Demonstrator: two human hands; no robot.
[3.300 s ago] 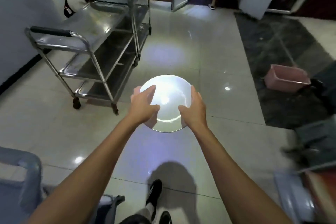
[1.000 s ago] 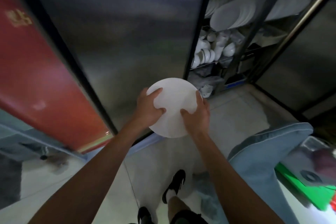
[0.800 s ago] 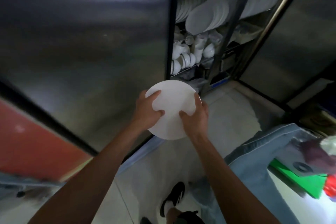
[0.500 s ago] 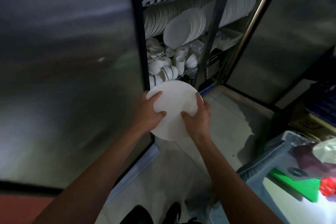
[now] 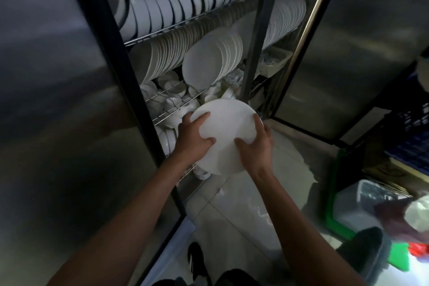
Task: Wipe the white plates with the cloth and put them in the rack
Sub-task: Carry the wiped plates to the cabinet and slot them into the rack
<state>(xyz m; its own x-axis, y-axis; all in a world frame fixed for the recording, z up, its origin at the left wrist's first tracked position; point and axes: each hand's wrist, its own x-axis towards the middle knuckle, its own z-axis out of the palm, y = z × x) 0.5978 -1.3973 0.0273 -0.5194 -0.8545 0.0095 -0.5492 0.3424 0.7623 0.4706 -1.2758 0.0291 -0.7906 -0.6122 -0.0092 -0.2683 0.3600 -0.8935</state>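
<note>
Plate (image 5: 226, 133): white, round, held tilted between both hands, in front of the open rack (image 5: 257, 37) at the level of its lower wire shelf.
Left hand (image 5: 193, 138): grips the plate's left edge, thumb across the near face, fingers curled behind the rim.
Right hand (image 5: 256, 146): grips the plate's right edge, thumb lying on the near face, fingers wrapped round the back.
Position: plate sits between the two hands, its top edge beyond the fingertips.
Rack contents: bowls (image 5: 176, 4) on the top shelf, upright stacked plates (image 5: 209, 60) in the middle, cups (image 5: 171, 95) below.
Floor (image 5: 234, 213): pale tile.
Cloth: cannot tell where it is.
</note>
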